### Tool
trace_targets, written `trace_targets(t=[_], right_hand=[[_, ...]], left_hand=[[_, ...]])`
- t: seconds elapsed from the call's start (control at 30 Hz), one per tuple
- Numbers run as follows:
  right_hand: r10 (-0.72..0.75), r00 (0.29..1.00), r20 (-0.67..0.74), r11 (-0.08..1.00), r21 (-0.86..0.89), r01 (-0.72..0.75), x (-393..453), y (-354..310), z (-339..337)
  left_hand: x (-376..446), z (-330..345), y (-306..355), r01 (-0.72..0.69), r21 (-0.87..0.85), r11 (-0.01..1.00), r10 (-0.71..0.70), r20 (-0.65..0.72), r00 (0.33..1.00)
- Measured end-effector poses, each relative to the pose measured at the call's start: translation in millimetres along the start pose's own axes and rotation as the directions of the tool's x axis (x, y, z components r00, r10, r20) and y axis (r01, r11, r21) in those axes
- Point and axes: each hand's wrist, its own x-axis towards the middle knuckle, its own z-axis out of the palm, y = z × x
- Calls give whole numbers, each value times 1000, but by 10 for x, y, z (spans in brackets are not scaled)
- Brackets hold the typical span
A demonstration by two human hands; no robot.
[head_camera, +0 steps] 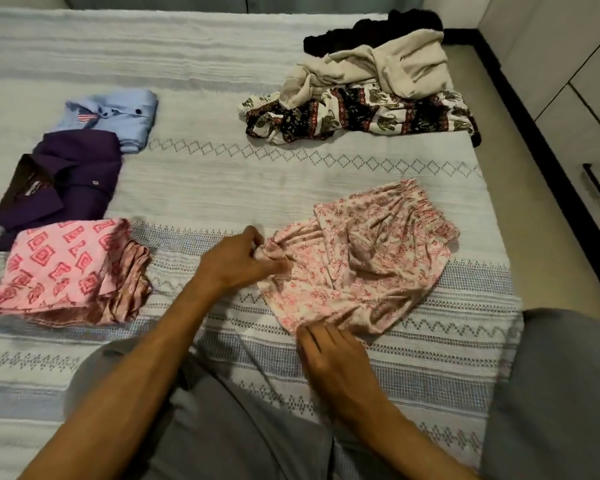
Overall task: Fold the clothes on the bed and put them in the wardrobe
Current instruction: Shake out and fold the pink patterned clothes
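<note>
A pink floral garment [371,258] with an elastic waistband lies partly folded on the bed [205,188], right of centre. My left hand [236,263] pinches its bunched left corner. My right hand [329,355] grips its near hem, fingers curled into the cloth. At the left lie folded clothes: a light blue shirt [118,116], a dark purple shirt [66,181] and a pink patterned piece [63,268]. An unfolded heap sits at the far right: a beige garment [371,71], a black one [368,32] and a dark printed cloth [357,116].
White cabinet fronts with a black handle [596,181] stand along the right, across a strip of floor [520,147]. My knees in grey trousers [243,427] rest on the bed's near part. The bedcover shows between the folded stack and the heap.
</note>
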Motion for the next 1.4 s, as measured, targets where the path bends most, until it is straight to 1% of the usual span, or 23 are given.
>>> trace_targets(t=[0.07, 0.1, 0.2, 0.27, 0.43, 0.53, 0.57, 0.63, 0.67, 0.7, 0.73, 0.77, 0.8, 0.83, 0.93, 1.0, 1.07, 1.13, 1.27, 1.3, 1.33, 1.37, 1.4], right_hand=[[-44, 998, -41, 998, -43, 43, 38, 4, -18], [-57, 996, -66, 998, -35, 55, 42, -12, -44], [-57, 996, -75, 995, 73, 63, -50, -191, -171], [-37, 999, -13, 987, 154, 38, -176, -357, -209], [113, 984, 139, 958, 248, -145, -269, -509, -43], [114, 976, 185, 943, 288, -165, -282, -462, -8], [103, 975, 196, 941, 300, -160, -289, -444, -24], [92, 971, 220, 925, 342, -165, -296, -418, -73], [89, 970, 227, 917, 360, -169, -275, -418, -110], [92, 967, 239, 912, 370, -179, -267, -418, -140], [91, 963, 253, 910, 372, -184, -242, -427, -157], [88, 960, 267, 913, 364, -184, -226, -434, -171], [77, 957, 278, 921, 349, -175, -200, -439, -185], [63, 954, 292, 929, 332, -163, -177, -447, -191], [34, 937, 347, 948, 284, -140, -129, -432, -249], [5, 928, 372, 955, 274, -115, -113, -400, -294], [-13, 921, 390, 949, 295, -112, -116, -361, -336], [-19, 921, 390, 939, 324, -118, -130, -340, -347], [-27, 908, 417, 940, 319, -118, -128, -342, -364], [-38, 902, 430, 939, 324, -114, -117, -340, -374], [-35, 895, 444, 932, 337, -132, -99, -296, -419], [-9, 903, 429, 908, 382, -173, -65, -240, -456], [59, 918, 393, 873, 425, -238, -22, -136, -514]], left_hand=[[8, 107, 82, -27, 114, 993, 40, -114, 993], [34, 140, 78, -34, 119, 992, 54, -169, 984], [76, 40, -24, -17, -53, 998, 3, -262, 965], [61, -41, -172, 30, -176, 984, -73, -240, 968], [45, -11, -307, 160, -323, 933, -231, -193, 954], [112, -11, -296, 231, -424, 876, -329, -175, 928], [112, -22, -280, 234, -452, 861, -341, -170, 925], [44, -52, -190, 159, -503, 850, -273, -162, 948], [-5, -62, -134, 126, -443, 887, -212, -149, 966], [-54, -33, -68, 105, -278, 955, -147, -138, 979], [-107, 22, -19, 90, -27, 996, -92, -119, 989], [-187, 103, 72, 78, 202, 976, -60, -94, 994], [-240, 192, 131, 62, 342, 938, -38, -77, 996], [-270, 270, 155, 64, 411, 910, -25, -100, 995], [-248, 253, 184, 130, 460, 878, -22, -233, 972], [-206, 136, 83, 199, 441, 875, -90, -256, 962], [-216, 27, -113, 260, 310, 915, -169, -289, 942], [-284, -66, -308, 326, 196, 925, -259, -303, 917], [-388, -229, -490, 506, 213, 836, -410, -371, 833], [-392, -245, -474, 490, 236, 839, -377, -397, 837], [-380, -234, -414, 422, 257, 869, -281, -446, 850], [-379, -207, -345, 312, 270, 911, -152, -484, 862], [-365, -159, -215, 162, 262, 951, -7, -508, 861]])
